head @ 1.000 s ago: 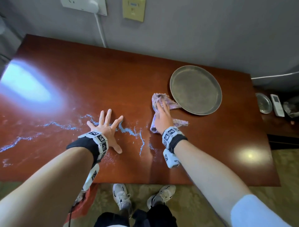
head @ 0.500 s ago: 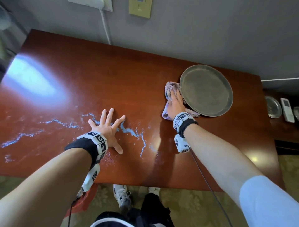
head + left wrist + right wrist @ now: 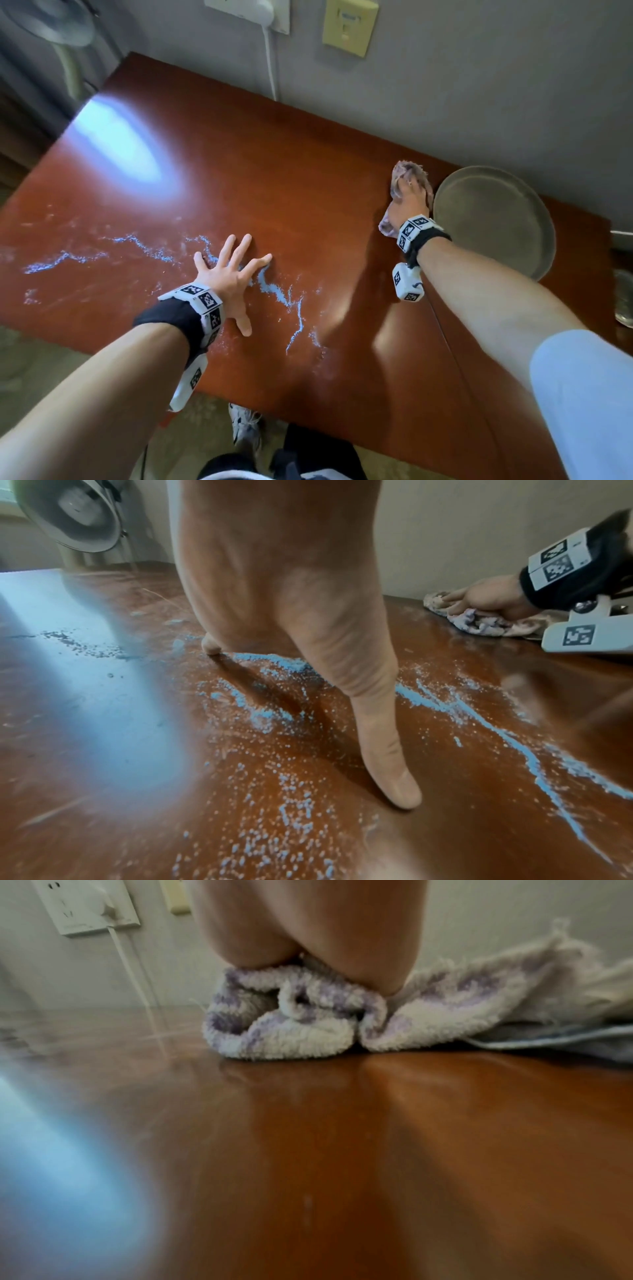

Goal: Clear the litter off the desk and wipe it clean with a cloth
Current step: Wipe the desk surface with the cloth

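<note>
Since a second ago, my right hand (image 3: 412, 202) is pushing the cloth (image 3: 409, 173) farther back beside the tray (image 3: 493, 219), fingers flat on it. My left hand (image 3: 227, 274) is staying splayed on the desk (image 3: 274, 171). Left wrist: my fingertips (image 3: 399, 788) are touching blue powder (image 3: 527, 756). Right wrist: my palm is pressing the bunched cloth (image 3: 308, 1020).

A lived-in room, likely a home: polished wooden desk (image 3: 308, 178), wall socket (image 3: 246, 13), patterned carpet (image 3: 191, 442).
</note>
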Motion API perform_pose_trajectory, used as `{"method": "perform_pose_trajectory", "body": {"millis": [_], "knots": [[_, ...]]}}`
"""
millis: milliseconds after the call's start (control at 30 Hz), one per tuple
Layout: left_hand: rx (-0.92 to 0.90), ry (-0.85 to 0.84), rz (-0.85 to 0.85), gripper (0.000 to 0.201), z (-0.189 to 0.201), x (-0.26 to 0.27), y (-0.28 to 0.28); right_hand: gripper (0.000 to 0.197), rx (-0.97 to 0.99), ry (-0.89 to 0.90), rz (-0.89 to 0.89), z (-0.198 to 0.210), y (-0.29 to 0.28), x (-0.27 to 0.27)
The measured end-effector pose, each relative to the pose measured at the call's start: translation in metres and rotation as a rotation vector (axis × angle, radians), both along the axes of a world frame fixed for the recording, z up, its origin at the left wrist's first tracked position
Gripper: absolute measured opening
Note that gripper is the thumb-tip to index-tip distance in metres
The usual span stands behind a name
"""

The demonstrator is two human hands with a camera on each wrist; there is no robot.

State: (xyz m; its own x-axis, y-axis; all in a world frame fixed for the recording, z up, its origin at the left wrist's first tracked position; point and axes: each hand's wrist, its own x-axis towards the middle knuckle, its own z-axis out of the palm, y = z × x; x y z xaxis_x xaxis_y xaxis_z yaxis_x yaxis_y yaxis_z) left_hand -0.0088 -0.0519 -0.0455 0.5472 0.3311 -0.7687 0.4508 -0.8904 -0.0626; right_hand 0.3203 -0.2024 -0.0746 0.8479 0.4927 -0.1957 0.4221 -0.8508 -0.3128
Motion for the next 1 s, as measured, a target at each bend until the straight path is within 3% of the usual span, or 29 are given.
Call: {"method": "perform_pose_trajectory", "body": {"millis": [100, 233, 367, 467, 567, 633, 733, 800, 900, 1000], "knots": [[0.013, -0.006, 0.017, 0.151, -0.004, 0.0, -0.001, 0.06, 0.044, 0.073, 0.069, 0.003, 0.016, -0.003], [0.02, -0.015, 0.007, 0.152, -0.004, -0.001, -0.001, 0.055, 0.115, 0.027, 0.393, 0.007, 0.026, -0.046], [0.02, 0.002, 0.0, 0.152, 0.0, 0.001, -0.002, 0.049, 0.214, 0.078, 0.666, -0.009, -0.005, -0.124], [0.015, 0.012, -0.006, 0.152, 0.002, 0.0, -0.002, 0.051, 0.208, 0.138, 0.765, -0.019, -0.035, -0.17], [0.013, -0.015, -0.023, 0.151, 0.001, -0.002, 0.0, 0.05, 0.235, 0.084, 0.63, -0.002, -0.055, -0.164], [-0.003, -0.034, -0.015, 0.15, 0.002, -0.004, 0.0, 0.051, 0.222, 0.048, 0.366, 0.005, -0.068, -0.139], [-0.027, -0.03, -0.018, 0.151, 0.002, -0.004, 0.001, 0.055, 0.01, 0.106, 0.117, 0.008, -0.08, -0.124], [-0.04, -0.039, -0.021, 0.151, 0.0, -0.005, 0.003, 0.06, -0.017, 0.057, 0.16, 0.004, -0.071, -0.148], [-0.052, -0.046, -0.027, 0.151, -0.001, -0.006, 0.004, 0.063, 0.095, -0.052, 0.342, -0.004, -0.049, -0.21], [-0.044, -0.036, -0.035, 0.152, 0.0, -0.004, 0.004, 0.055, 0.099, 0.035, 0.403, -0.005, -0.036, -0.257]]}}
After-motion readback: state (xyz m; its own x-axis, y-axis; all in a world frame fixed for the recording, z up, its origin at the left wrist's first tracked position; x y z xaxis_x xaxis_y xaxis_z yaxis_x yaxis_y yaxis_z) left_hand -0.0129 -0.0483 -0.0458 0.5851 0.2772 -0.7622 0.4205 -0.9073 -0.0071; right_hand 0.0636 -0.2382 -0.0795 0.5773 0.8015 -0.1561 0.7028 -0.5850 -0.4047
